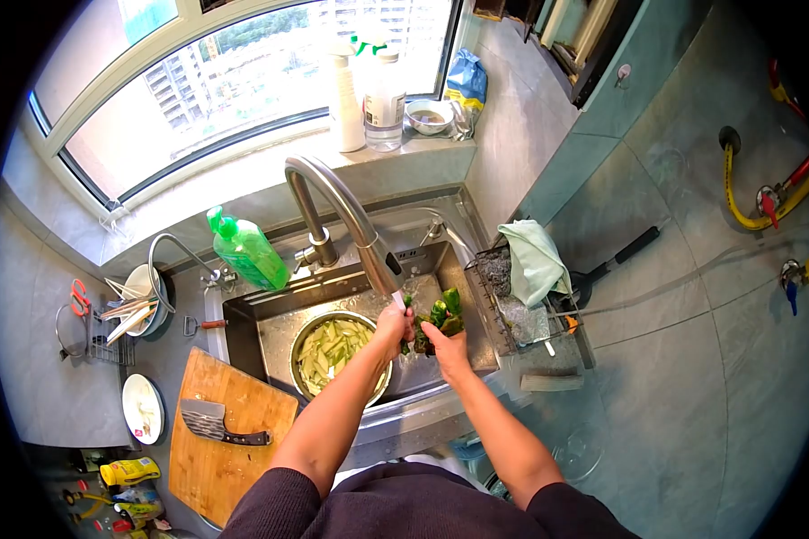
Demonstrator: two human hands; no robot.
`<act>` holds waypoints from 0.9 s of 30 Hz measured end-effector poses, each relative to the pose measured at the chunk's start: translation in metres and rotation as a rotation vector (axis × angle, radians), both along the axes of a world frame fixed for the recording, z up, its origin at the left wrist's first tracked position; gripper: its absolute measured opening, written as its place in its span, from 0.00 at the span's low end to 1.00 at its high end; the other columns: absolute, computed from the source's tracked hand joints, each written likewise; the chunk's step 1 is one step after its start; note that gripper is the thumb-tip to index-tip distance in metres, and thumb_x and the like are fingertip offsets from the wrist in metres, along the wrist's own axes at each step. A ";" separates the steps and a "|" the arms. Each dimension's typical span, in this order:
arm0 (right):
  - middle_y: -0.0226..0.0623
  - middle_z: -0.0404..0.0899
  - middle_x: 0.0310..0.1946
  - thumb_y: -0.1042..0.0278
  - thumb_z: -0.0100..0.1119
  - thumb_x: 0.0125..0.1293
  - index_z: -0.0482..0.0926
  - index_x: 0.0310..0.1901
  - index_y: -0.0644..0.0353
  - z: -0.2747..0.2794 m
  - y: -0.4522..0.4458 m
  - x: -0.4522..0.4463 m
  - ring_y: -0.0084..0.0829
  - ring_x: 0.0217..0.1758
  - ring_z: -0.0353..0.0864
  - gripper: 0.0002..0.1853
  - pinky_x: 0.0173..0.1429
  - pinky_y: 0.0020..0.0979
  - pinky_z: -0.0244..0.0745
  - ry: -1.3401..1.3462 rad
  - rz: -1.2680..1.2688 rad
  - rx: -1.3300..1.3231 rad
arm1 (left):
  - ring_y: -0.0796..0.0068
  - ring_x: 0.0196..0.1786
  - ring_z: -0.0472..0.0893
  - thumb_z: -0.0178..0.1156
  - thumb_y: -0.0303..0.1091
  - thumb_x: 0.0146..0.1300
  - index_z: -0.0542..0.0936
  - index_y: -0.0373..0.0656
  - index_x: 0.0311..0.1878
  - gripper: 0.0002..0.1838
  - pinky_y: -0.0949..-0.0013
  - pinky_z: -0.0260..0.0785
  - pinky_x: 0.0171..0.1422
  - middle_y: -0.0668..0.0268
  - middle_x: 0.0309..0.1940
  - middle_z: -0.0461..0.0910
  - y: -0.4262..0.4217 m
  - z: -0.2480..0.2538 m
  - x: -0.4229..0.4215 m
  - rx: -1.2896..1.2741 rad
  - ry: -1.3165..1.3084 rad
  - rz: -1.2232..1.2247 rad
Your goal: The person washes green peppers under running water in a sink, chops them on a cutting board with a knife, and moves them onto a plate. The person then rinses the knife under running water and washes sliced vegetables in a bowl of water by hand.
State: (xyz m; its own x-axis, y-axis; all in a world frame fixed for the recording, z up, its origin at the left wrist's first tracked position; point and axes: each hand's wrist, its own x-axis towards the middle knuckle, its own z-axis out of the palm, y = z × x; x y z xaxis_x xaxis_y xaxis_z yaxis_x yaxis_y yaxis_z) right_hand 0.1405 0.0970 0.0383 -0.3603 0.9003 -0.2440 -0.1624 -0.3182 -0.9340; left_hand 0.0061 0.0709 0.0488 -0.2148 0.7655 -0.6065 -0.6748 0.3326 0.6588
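Water runs from the steel faucet (382, 260) onto my left hand (392, 327), held over the sink (274, 314). The fingers of that hand are closed around a dark green pepper, mostly hidden by them. Close beside it on the right, my right hand (449, 349) grips several glossy green peppers (445, 310), which stick up past the thumb. Below and left of my hands, a round metal bowl (298, 382) full of pale green cut strips stands in the sink.
Left of the sink, a cleaver (208, 420) lies on a wooden cutting board (189, 472). A green soap bottle (252, 254) stands behind the sink. On the right are a wire rack (503, 314) with a pale cloth (535, 260) and a black-handled pan (616, 260). Spray bottles (385, 103) line the windowsill.
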 end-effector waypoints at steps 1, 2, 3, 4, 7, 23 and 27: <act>0.25 0.79 0.39 0.77 0.65 0.61 0.77 0.46 0.58 0.000 0.000 -0.001 0.20 0.40 0.78 0.12 0.43 0.25 0.74 0.012 -0.023 0.001 | 0.77 0.21 0.61 0.48 0.52 0.73 0.66 0.48 0.29 0.20 0.71 0.58 0.26 0.73 0.20 0.64 0.002 -0.004 0.000 0.041 -0.053 0.027; 0.25 0.80 0.39 0.77 0.64 0.61 0.77 0.46 0.58 0.000 0.000 -0.002 0.20 0.40 0.79 0.12 0.43 0.25 0.75 0.025 -0.046 0.002 | 0.77 0.22 0.62 0.49 0.49 0.73 0.66 0.47 0.30 0.19 0.72 0.59 0.27 0.72 0.22 0.65 0.004 -0.013 0.000 0.081 -0.106 0.055; 0.26 0.80 0.39 0.77 0.64 0.61 0.78 0.46 0.59 -0.005 0.004 0.000 0.20 0.40 0.79 0.12 0.43 0.25 0.75 0.039 -0.034 0.000 | 0.77 0.23 0.64 0.50 0.47 0.73 0.67 0.47 0.31 0.17 0.72 0.61 0.28 0.71 0.23 0.66 0.006 -0.017 0.000 0.120 -0.159 0.082; 0.26 0.80 0.39 0.78 0.64 0.61 0.78 0.46 0.59 -0.009 0.008 0.002 0.20 0.40 0.80 0.12 0.43 0.25 0.76 0.054 -0.021 -0.001 | 0.77 0.28 0.69 0.52 0.37 0.73 0.71 0.43 0.37 0.09 0.73 0.65 0.32 0.68 0.28 0.70 0.005 -0.022 -0.001 0.199 -0.173 0.098; 0.26 0.81 0.38 0.78 0.64 0.61 0.78 0.44 0.59 -0.008 0.009 0.002 0.20 0.39 0.81 0.11 0.42 0.25 0.77 0.047 -0.032 0.004 | 0.79 0.33 0.71 0.51 0.25 0.70 0.73 0.41 0.49 0.07 0.75 0.66 0.33 0.69 0.33 0.73 -0.001 -0.023 0.002 0.238 -0.115 0.090; 0.25 0.79 0.39 0.79 0.65 0.60 0.77 0.47 0.56 -0.015 0.010 0.005 0.21 0.40 0.80 0.14 0.41 0.25 0.76 0.131 -0.072 -0.077 | 0.79 0.30 0.74 0.49 0.17 0.64 0.68 0.33 0.59 0.20 0.77 0.65 0.30 0.66 0.41 0.79 -0.002 -0.023 0.000 0.156 -0.364 0.237; 0.26 0.79 0.39 0.79 0.65 0.60 0.77 0.47 0.56 -0.015 0.010 0.005 0.21 0.39 0.80 0.14 0.40 0.25 0.76 0.135 -0.082 -0.077 | 0.83 0.21 0.66 0.50 0.27 0.70 0.70 0.40 0.55 0.12 0.78 0.58 0.20 0.72 0.31 0.75 -0.003 -0.037 -0.004 0.158 -0.489 0.180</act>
